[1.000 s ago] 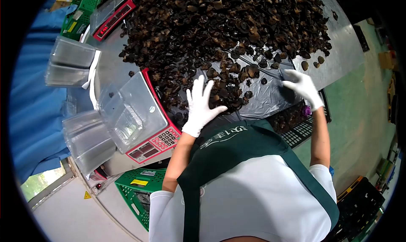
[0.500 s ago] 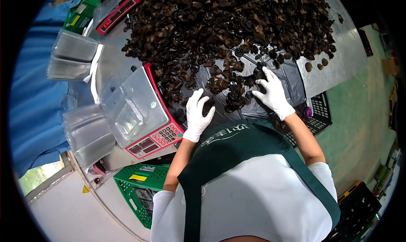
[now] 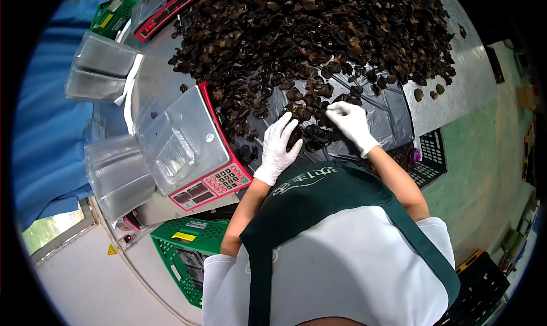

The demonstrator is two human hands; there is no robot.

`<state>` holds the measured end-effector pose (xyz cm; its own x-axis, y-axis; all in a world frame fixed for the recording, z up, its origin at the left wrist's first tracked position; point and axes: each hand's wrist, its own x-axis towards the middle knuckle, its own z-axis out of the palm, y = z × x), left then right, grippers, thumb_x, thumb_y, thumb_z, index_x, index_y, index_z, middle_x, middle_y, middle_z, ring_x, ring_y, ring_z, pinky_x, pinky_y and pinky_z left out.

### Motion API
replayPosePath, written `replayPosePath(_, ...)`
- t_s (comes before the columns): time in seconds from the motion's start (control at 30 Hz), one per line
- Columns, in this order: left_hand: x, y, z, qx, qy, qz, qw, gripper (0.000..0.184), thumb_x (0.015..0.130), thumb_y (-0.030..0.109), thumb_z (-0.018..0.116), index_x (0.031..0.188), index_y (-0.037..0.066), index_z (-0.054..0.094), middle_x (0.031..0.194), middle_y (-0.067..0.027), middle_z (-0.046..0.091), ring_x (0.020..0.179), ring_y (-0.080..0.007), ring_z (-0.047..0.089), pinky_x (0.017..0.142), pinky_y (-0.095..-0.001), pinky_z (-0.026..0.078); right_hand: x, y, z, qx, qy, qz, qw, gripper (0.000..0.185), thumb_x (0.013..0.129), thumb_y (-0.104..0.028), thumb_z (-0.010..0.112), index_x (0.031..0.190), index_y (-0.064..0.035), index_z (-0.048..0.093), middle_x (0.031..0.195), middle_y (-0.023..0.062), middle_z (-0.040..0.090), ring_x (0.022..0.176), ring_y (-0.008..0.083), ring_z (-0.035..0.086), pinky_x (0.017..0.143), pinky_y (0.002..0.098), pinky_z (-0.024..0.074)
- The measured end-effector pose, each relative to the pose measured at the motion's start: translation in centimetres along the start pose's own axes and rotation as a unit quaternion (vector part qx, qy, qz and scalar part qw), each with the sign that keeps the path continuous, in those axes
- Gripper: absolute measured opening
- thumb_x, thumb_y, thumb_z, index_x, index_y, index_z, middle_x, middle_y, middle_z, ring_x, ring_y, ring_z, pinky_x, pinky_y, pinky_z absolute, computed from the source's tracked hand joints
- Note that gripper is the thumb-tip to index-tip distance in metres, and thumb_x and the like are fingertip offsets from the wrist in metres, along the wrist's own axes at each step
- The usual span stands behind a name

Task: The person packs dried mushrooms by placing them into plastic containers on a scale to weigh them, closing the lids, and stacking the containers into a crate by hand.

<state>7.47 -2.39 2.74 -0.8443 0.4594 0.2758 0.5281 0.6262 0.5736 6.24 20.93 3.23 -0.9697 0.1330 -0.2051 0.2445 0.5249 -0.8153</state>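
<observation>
While the gloved left hand (image 3: 278, 146) and right hand (image 3: 350, 123) were over the black plastic sheet (image 3: 387, 114), the step looked like gathering a small lot: loose wood-ear mushrooms (image 3: 319, 137) between them, in front of the green apron (image 3: 325, 198), main wood-ear pile (image 3: 325, 29) beyond.

Left: thumb spread off the fingers, gap open, beside the lot, no visible grip. Right: fingers bent in, tips near the lot's right side; couldn't tell if they pinched a piece. A move from that pose called for low fingers closing inward from both sides, I'd say; thin pieces could have skidded or the film snagged.

Edges: red-framed scale (image 3: 206, 115) sat near the left hand, clear plastic tray (image 3: 174, 155) on its platform, so little swing that way. More room right: sheet out to its edge, metal tabletop (image 3: 481, 84) past it on the far right. Near right, a black crate (image 3: 431, 155) showed beyond the sheet's edge; pieces swept that way risked going over. Pile limited reach forward.
</observation>
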Motion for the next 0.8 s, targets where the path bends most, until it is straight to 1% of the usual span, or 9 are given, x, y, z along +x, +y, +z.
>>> replayPosePath(0.07,-0.3,-0.3,-0.1,-0.007,0.013,-0.010,1.000,0.059,0.071,0.012,0.074,0.125,0.007,0.052,0.134,-0.0134,0.049,0.117,-0.0316,0.051,0.098,-0.0387,0.041,0.0,1.0,-1.6,0.110,0.021,0.025,0.993,0.019,0.077,-0.017,0.072,0.091,-0.0043,0.071,0.078,0.0038,0.069,0.069,0.0088,0.061,0.067,0.0227,0.0482)
replayPosePath(0.2,-0.4,-0.5,0.0,-0.008,0.018,-0.011,1.000,0.059,0.071,0.012,0.074,0.125,0.007,0.052,0.134,-0.0135,0.049,0.118,-0.0313,0.050,0.098,-0.0387,0.041,-0.4,1.4,-5.6,0.183,0.025,0.079,0.980,0.017,0.081,-0.015,0.071,0.092,-0.0008,0.071,0.083,0.0001,0.068,0.075,0.0059,0.058,0.070,0.0206,0.0467)
replayPosePath(0.23,-0.3,-0.5,0.0,-0.011,0.014,-0.014,1.000,0.059,0.071,0.013,0.074,0.125,0.007,0.051,0.135,-0.0134,0.048,0.118,-0.0311,0.050,0.098,-0.0386,0.040,-0.6,1.2,-6.7,0.153,0.025,0.071,0.985,0.015,0.083,-0.013,0.070,0.092,-0.0011,0.070,0.079,-0.0032,0.065,0.070,0.0028,0.053,0.066,0.0183,0.0436)
replayPosePath(0.3,-0.3,-0.4,-0.2,-0.012,0.010,-0.018,1.000,0.059,0.071,0.013,0.074,0.125,0.007,0.051,0.135,-0.0133,0.048,0.119,-0.0310,0.050,0.099,-0.0386,0.040,-1.3,0.7,-9.8,0.098,-0.022,0.100,0.990,0.016,0.083,-0.014,0.069,0.092,-0.0007,0.070,0.077,-0.0035,0.064,0.069,0.0037,0.053,0.066,0.0200,0.0454)
replayPosePath(0.43,-0.3,-0.6,-0.6,-0.005,0.008,-0.023,1.000,0.059,0.072,0.014,0.074,0.126,0.007,0.051,0.136,-0.0131,0.047,0.120,-0.0310,0.049,0.099,-0.0388,0.040,-2.9,4.4,-18.6,-0.062,-0.297,0.053,0.951,0.023,0.077,-0.015,0.074,0.095,-0.0015,0.070,0.080,0.0048,0.070,0.071,0.0106,0.062,0.069,0.0284,0.0503)
replayPosePath(0.53,-0.2,-0.7,-0.6,-0.005,0.011,-0.022,1.000,0.062,0.071,0.014,0.075,0.127,0.007,0.050,0.136,-0.0138,0.046,0.120,-0.0316,0.048,0.099,-0.0396,0.039,-4.0,1.3,-19.9,-0.302,-0.217,0.154,0.915,0.035,0.070,-0.023,0.079,0.098,-0.0047,0.070,0.086,0.0128,0.070,0.079,0.0249,0.067,0.076,0.0326,0.0524)
replayPosePath(0.63,-0.1,-0.7,-0.1,-0.006,0.009,-0.017,1.000,0.062,0.070,0.014,0.075,0.127,0.006,0.050,0.136,-0.0146,0.046,0.119,-0.0321,0.048,0.099,-0.0402,0.040,-3.6,1.6,-15.7,-0.244,-0.064,0.064,0.965,0.031,0.075,-0.027,0.074,0.098,-0.0064,0.070,0.093,0.0129,0.070,0.084,0.0254,0.068,0.076,0.0338,0.0526)
replayPosePath(0.7,-0.1,-0.6,-0.2,-0.004,0.003,-0.013,1.000,0.063,0.070,0.014,0.075,0.127,0.006,0.050,0.136,-0.0147,0.045,0.119,-0.0321,0.048,0.099,-0.0402,0.039,-3.0,-0.2,-11.2,-0.140,-0.071,-0.006,0.988,0.032,0.077,-0.029,0.072,0.101,-0.0070,0.069,0.093,0.0114,0.070,0.084,0.0255,0.068,0.076,0.0346,0.0529)
replayPosePath(0.8,0.0,-0.6,-0.3,-0.008,-0.004,-0.020,1.000,0.064,0.071,0.016,0.076,0.128,0.006,0.049,0.138,-0.0150,0.044,0.122,-0.0319,0.046,0.100,-0.0400,0.038,-1.9,-0.6,-3.5,-0.207,-0.035,-0.190,0.959,0.032,0.078,-0.027,0.071,0.103,-0.0084,0.067,0.092,0.0068,0.069,0.086,0.0252,0.065,0.076,0.0351,0.0527)
